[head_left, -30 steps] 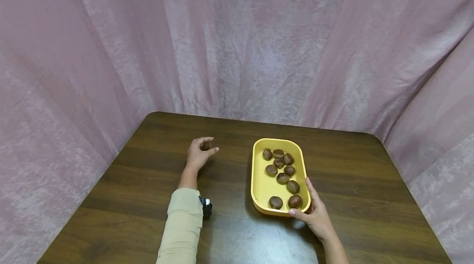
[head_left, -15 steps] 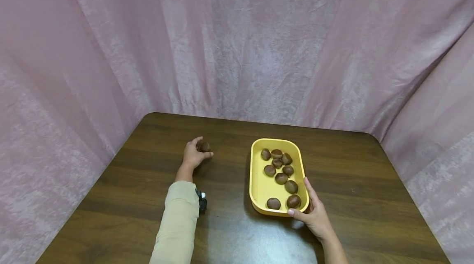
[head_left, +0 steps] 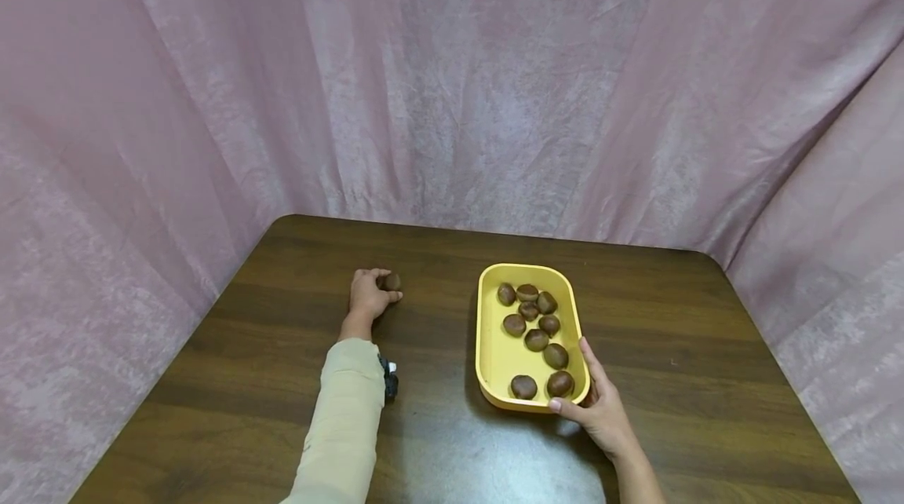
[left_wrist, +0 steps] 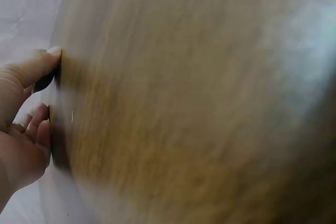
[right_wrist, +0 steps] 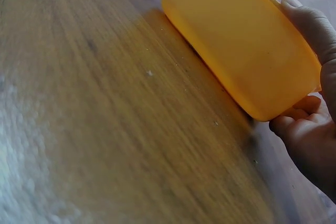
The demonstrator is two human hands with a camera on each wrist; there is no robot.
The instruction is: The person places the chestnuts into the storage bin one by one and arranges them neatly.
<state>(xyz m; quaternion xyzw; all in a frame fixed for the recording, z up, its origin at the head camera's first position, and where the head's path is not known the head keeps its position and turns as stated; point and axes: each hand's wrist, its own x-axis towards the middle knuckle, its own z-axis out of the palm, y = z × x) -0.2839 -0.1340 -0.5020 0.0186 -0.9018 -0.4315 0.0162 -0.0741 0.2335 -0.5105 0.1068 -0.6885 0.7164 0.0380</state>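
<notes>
Toward the left of the table, my left hand (head_left: 368, 294) curls its fingers and thumb around a brown chestnut (head_left: 392, 282). In the left wrist view, part of the dark chestnut (left_wrist: 44, 83) shows between the digits of that hand (left_wrist: 21, 140). A yellow rectangular tub (head_left: 494, 347) stands right of centre, with several chestnuts (head_left: 537, 340) in it. My right hand (head_left: 609, 419) grips the tub's near right corner, thumb over the rim and fingers along the side. The right wrist view shows the tub's outer wall (right_wrist: 236, 40) with the right hand (right_wrist: 310, 124) against it.
The dark wooden table (head_left: 438, 425) has rounded back corners. Pink velvet curtains (head_left: 452, 96) hang behind it and at both sides. A small black device (head_left: 390, 378) sits on the left wrist by the beige sleeve (head_left: 342, 418).
My left hand has moved slightly left and its fingers have closed in around the chestnut. The right hand and the tub have stayed as they were.
</notes>
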